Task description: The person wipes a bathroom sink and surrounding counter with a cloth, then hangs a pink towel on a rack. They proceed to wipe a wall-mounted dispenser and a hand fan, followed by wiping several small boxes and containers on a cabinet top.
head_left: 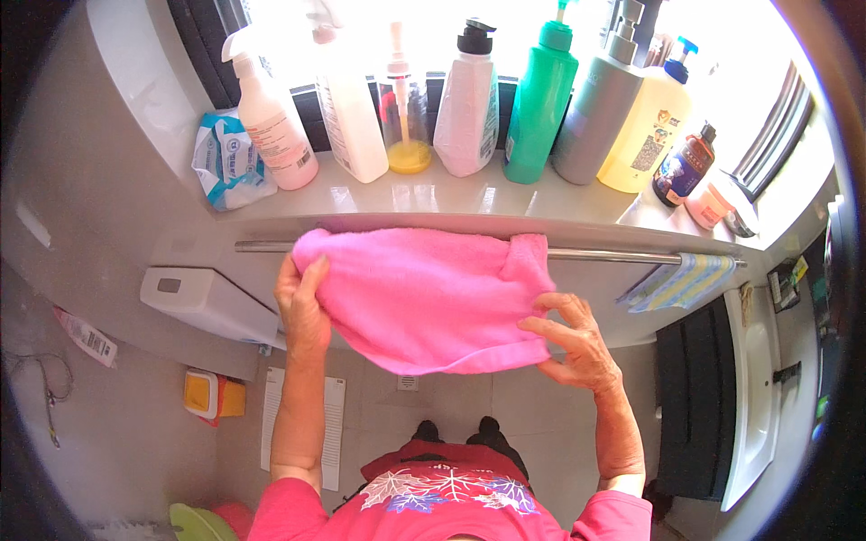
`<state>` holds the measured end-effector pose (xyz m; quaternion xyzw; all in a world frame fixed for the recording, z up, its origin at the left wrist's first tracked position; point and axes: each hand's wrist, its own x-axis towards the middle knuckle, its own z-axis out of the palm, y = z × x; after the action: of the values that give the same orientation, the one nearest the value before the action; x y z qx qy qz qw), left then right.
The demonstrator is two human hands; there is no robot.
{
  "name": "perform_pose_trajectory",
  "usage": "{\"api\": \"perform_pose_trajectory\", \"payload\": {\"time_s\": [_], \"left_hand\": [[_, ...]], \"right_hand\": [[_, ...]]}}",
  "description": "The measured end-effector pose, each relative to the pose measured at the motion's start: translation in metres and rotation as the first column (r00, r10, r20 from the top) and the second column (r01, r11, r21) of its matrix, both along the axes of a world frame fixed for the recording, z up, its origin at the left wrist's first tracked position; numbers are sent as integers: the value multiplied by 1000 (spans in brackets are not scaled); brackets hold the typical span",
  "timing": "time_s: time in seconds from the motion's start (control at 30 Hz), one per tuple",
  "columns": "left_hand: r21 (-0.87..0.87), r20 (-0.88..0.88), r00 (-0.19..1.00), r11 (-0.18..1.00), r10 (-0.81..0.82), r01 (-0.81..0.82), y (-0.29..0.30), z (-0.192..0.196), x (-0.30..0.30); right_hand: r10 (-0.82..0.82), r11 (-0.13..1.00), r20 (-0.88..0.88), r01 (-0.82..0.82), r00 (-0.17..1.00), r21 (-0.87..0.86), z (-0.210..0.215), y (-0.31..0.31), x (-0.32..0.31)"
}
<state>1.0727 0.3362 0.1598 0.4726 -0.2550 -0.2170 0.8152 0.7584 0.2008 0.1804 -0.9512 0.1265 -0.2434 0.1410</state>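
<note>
- I see my left hand [303, 307] closed on the left end of the pink towel [424, 293]; fingers curl up over the top corner, cloth bunched in the grip
- my right hand [577, 347] pinches the towel's lower right edge; thumb and fingers partly spread, only loosely closed on the cloth
- towel hangs between the two grips, draped over the metal rail [613, 256]; its top fold lies right on the rail, lower edge sags down toward my right hand
- rail runs on past my right grip; a striped blue and yellow cloth [681, 281] hangs on it, well apart from the towel
- above both grips, a white ledge [451, 200] with a row of bottles: white spray bottle [271, 113] above my left hand; green pump bottle [539, 99] and grey pump bottle [600, 108] above my right; yellow bottle [645, 122] further right
- pack of wipes [227, 160] sits beside the spray bottle, up and left of my left grip
- white toilet tank [212, 302] just left of my left hand, below the rail; whether it touches my wrist I cannot tell
- dark cabinet [699, 397] and white sink [762, 397] off to the right of my right forearm
</note>
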Motion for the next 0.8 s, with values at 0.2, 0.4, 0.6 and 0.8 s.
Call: {"api": "perform_pose_trajectory", "payload": {"time_s": [0.2,0.4,0.6,0.8], "left_hand": [[122,-402,894,957,-196,264,11,-28,12],[224,-314,938,948,-149,226,3,-7,14],[177,-436,894,965,-98,192,3,-12,16],[240,193,978,963,79,-126,-10,4,1]], "right_hand": [[-618,572,277,179,736,800,-57,-9,24],[-681,508,401,1,612,861,-74,-10,73],[-705,691,570,227,422,687,-22,-28,69],[-783,604,480,672,396,429,-12,-71,37]]}}
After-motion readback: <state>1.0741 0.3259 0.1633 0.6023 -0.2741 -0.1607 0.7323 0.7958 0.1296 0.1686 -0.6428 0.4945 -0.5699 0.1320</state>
